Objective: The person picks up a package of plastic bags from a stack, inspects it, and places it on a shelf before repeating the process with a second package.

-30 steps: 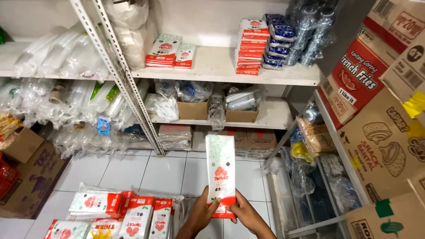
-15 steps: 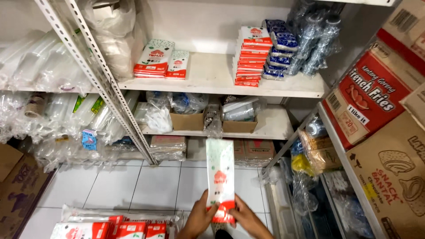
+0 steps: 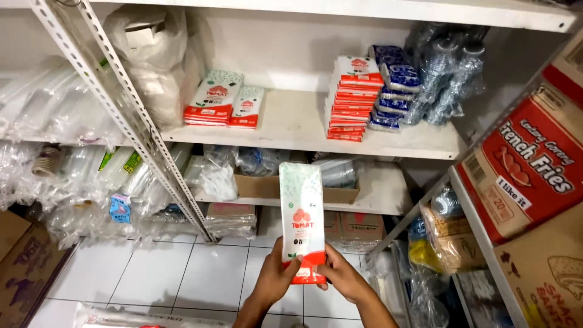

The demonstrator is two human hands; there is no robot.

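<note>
Packet point(image 3: 302, 218), flat and tall, white with a faint green speckle, a red tomato emblem near the middle and a red band along the bottom edge. Held upright in front of the shelving, above the white tiled floor point(image 3: 182, 273), its lower end between both hands.

Left hand point(image 3: 276, 276): grip clenched on the packet's lower left edge, thumb across the front, fingers behind.

Right hand point(image 3: 340, 276): grip clenched on the lower right corner at the red band, thumb on the front.

Upper shelf point(image 3: 291, 130), white: two short stacks of like white-and-red packets point(image 3: 221, 104) at the left; a tall stack of red-and-white packets point(image 3: 353, 97) right of centre; just beside it a stack of blue-patterned packets point(image 3: 392, 91); further right, sleeves of clear plastic cups point(image 3: 446, 73) leaning against the wall. A bulky white plastic bag point(image 3: 152, 58) stands at the shelf's left end.

Lower shelf point(image 3: 382, 194): open brown cardboard box point(image 3: 258, 185) behind the held packet, with clear bagged wares about it.

Slotted metal upright point(image 3: 127, 121), pale grey, runs aslant from top left down to the floor.

Left bay: clear plastic bags of packaging point(image 3: 73, 176), heaped.

Right side: red-and-white printed carton point(image 3: 528, 164) on a side rack, a brown carton point(image 3: 546, 273) below it.
</note>
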